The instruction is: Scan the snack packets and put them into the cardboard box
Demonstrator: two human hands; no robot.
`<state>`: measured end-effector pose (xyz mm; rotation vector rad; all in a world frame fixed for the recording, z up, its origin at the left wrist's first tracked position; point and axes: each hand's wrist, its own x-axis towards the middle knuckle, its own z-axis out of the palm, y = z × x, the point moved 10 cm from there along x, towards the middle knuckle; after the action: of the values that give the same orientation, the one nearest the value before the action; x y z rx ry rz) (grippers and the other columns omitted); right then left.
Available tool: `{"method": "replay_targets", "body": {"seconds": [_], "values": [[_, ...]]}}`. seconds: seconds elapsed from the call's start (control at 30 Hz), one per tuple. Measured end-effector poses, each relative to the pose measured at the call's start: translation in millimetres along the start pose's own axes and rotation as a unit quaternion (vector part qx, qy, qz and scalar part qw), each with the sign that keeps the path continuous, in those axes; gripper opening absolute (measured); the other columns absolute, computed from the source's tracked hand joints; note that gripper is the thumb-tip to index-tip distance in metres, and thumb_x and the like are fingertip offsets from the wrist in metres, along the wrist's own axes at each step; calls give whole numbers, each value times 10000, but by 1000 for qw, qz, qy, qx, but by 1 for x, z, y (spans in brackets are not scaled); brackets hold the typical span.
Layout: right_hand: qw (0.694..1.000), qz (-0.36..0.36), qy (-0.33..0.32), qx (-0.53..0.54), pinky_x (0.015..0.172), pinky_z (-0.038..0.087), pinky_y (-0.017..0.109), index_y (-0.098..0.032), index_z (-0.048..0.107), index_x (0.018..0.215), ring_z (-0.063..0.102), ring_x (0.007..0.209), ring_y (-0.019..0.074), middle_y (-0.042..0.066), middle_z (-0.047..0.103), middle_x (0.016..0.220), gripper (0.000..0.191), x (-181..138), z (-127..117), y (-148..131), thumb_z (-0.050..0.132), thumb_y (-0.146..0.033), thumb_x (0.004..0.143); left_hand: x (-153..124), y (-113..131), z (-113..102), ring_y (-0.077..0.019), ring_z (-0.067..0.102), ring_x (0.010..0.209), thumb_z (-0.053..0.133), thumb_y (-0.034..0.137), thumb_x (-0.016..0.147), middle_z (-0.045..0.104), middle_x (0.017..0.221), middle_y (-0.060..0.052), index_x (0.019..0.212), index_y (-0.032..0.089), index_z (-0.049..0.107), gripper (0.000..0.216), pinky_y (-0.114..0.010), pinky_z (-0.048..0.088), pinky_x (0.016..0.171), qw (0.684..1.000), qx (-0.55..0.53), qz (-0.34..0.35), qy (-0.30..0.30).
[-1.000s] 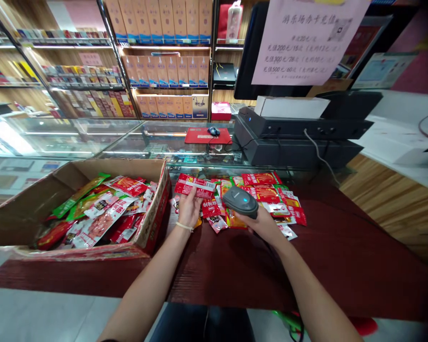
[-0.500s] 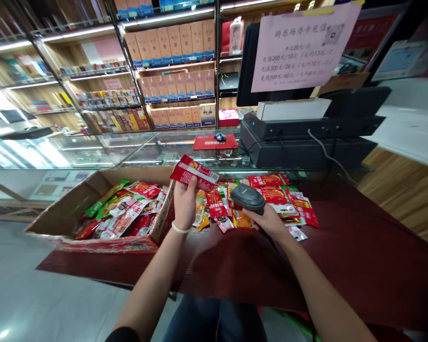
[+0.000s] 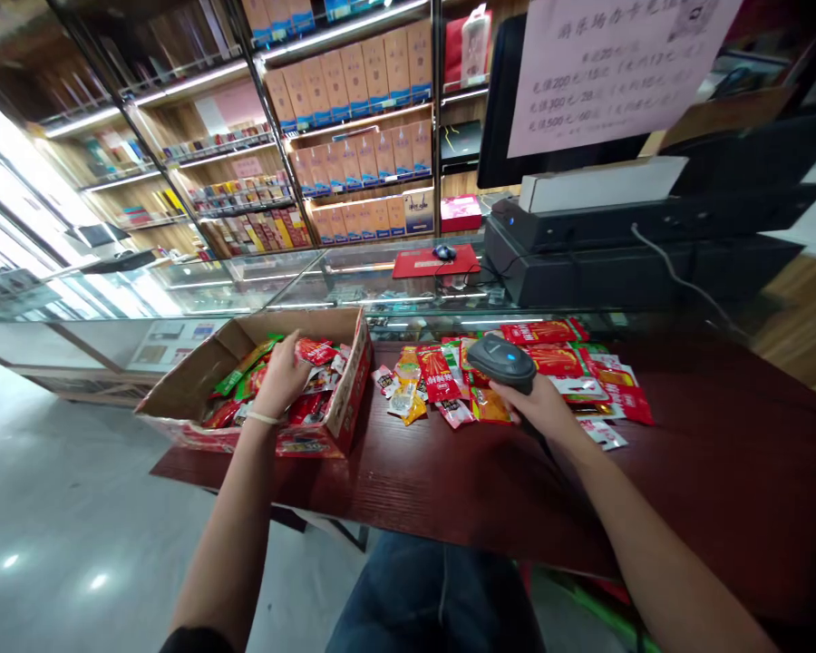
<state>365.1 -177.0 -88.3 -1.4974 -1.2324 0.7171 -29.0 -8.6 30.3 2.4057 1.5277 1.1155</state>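
My left hand (image 3: 282, 376), with a white band at the wrist, is over an open cardboard box (image 3: 354, 385) on the left. Its fingers look apart over the packets, with nothing visible in them; the fingertips are partly hidden. Heaped inside the box are red, green and silver snack packets, among them a red packet (image 3: 316, 351) just beyond the hand. My right hand (image 3: 534, 408) grips a black barcode scanner (image 3: 503, 361), whose small blue light shows on top. Under and around the scanner lie loose snack packets, including a red packet (image 3: 437, 374) and an orange packet (image 3: 490, 405).
The dark red-brown table (image 3: 408, 476) carries the box and packets. Behind it stands a glass counter (image 3: 258, 286) with a red mat (image 3: 418, 264) and a mouse (image 3: 444, 252). A monitor bearing a pink paper sign (image 3: 605, 77) and black till equipment (image 3: 585, 272) are at right.
My left hand has moved left from above the table to the box, and the red packet it held no longer shows in it. My right hand keeps the scanner; the view has shifted.
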Motion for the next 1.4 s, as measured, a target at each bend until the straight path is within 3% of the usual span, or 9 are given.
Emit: {"method": "replay_targets", "body": {"seconds": [0.07,0.17,0.37,0.43,0.53,0.7,0.8,1.1,1.4], "values": [[1000,2,-1,-13,480,408,291,-222,547,630,504,407,144,-19,541,452,435,0,1,2,682,-588,823,-3,1,15,-285,515,1335,526,130,760,604,1374,-133,1360,161,561,601,-480,360,1167,999,-10,19,-41],[999,1,-6,-35,483,407,300,-226,565,636,504,404,151,-15,540,442,435,0,4,4,673,-603,823,-6,22,8,-254,576,1265,511,164,829,656,1308,-100,1274,189,623,460,-446,409,1130,998,-18,57,-11],[998,5,-35,-49,495,405,306,-224,570,657,500,407,153,-14,538,427,422,-1,13,2,659,-595,838,-24,102,-14,-226,625,1167,504,210,934,689,1229,-90,1173,195,663,288,-395,474,1038,988,-37,145,38],[999,9,-33,-42,487,405,302,-224,556,651,490,399,145,-19,531,430,428,0,13,3,670,-596,830,-34,130,3,-205,635,1130,503,190,943,696,1196,-74,1182,209,656,284,-359,486,1008,982,-70,173,7],[999,10,-21,-26,462,404,293,-220,562,664,483,394,137,-23,532,451,431,1,11,7,683,-602,821,-46,153,59,-182,650,1035,497,168,950,702,1095,-67,1182,213,654,284,-315,500,951,972,-114,191,-69],[1000,8,-11,-7,431,388,279,-218,580,699,477,390,132,-32,525,459,400,1,10,12,689,-580,830,-53,110,175,-233,649,968,581,104,856,665,1031,-116,1135,153,666,295,-380,503,931,977,-47,93,-184],[1000,2,-8,-15,441,389,279,-219,587,711,476,394,134,-38,520,449,372,-1,11,4,692,-556,828,-62,85,209,-277,608,1113,605,117,842,660,1122,-134,1172,153,653,336,-425,456,1013,971,-33,76,-225],[996,-22,-17,-84,491,444,295,-211,701,825,530,445,177,-34,526,421,293,-5,18,-23,708,-503,806,-79,80,213,-301,484,1233,620,258,880,567,1329,-129,1388,201,519,521,-444,368,1082,968,-7,79,-238],[994,2,-27,-109,481,432,280,-199,696,874,512,438,157,-34,549,456,271,-6,22,-13,670,-468,847,-74,86,196,-304,500,1135,742,362,797,580,1134,-105,1113,197,584,390,-420,409,974,980,-3,44,-194]]}}
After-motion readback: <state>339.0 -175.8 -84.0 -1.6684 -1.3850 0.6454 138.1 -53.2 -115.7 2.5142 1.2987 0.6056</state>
